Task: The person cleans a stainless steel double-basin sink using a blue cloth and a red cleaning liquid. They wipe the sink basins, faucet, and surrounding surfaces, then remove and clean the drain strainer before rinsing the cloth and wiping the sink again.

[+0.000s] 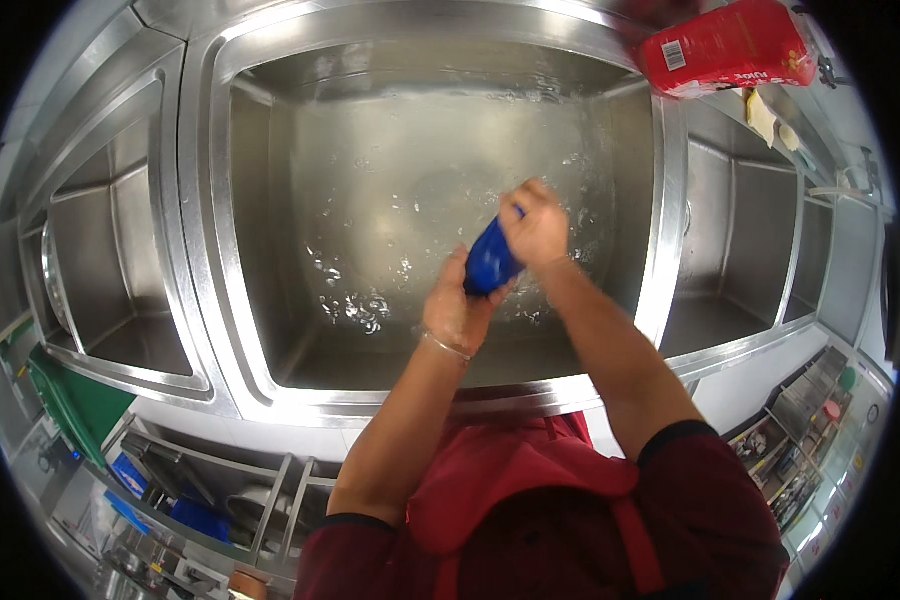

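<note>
My left hand (461, 304) holds the lower end of a dark blue object (491, 259), perhaps a cup or a cloth; blur hides what it is. At its upper end, my right hand (536, 225) is closed in a fist against it, and a bit of blue shows between the fingers. Both hands are over the middle right of a large stainless steel sink basin (221, 225). Water (390, 210) with bubbles and ripples lies in the basin below them. A thin bracelet is on my left wrist.
A red plastic container (727, 52) with a barcode stands at the sink's back right corner. Smaller steel basins (112, 255) (735, 247) flank the large one. A green bin (82, 397) is at the lower left, beside a metal rack (217, 469) holding pans and blue items.
</note>
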Demonstrator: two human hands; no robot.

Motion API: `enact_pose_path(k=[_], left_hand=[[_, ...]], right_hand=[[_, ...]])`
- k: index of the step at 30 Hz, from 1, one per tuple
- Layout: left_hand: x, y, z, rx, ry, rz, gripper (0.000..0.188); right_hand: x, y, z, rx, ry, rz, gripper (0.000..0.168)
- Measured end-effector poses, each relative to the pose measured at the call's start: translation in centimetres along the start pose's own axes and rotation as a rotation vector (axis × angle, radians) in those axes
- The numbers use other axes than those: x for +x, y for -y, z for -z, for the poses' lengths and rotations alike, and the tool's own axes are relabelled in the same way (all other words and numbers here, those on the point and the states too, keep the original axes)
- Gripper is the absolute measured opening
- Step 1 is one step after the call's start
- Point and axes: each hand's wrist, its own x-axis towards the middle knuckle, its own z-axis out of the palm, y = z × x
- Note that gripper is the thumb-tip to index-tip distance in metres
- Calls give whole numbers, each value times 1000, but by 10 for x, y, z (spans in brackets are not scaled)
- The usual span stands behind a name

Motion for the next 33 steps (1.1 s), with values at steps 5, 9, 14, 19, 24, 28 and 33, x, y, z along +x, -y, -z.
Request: enact_pose_path(k=[5, 9, 14, 19, 24, 28, 33], left_hand=[[11, -11, 26, 263, 59, -184, 63], [4, -14, 5, -148, -40, 108, 60], [33, 12, 47, -373, 554, 74, 31], [1, 19, -1, -64, 97, -65, 39], [38, -12, 72, -328, 584, 274, 54], [25, 12, 35, -133, 199, -11, 48], [15, 17, 19, 39, -25, -75, 45]], right_hand=[[-16, -45, -10, -71, 174, -381, 39], [-43, 56, 32, 450, 364, -91, 34], [-79, 110, 32, 231, 167, 114, 22], [9, 48, 9, 123, 189, -468, 24], [-72, 99, 9, 255, 132, 97, 19], [-49, 85, 13, 238, 202, -179, 13], [-26, 43, 4, 168, -63, 2, 15]])
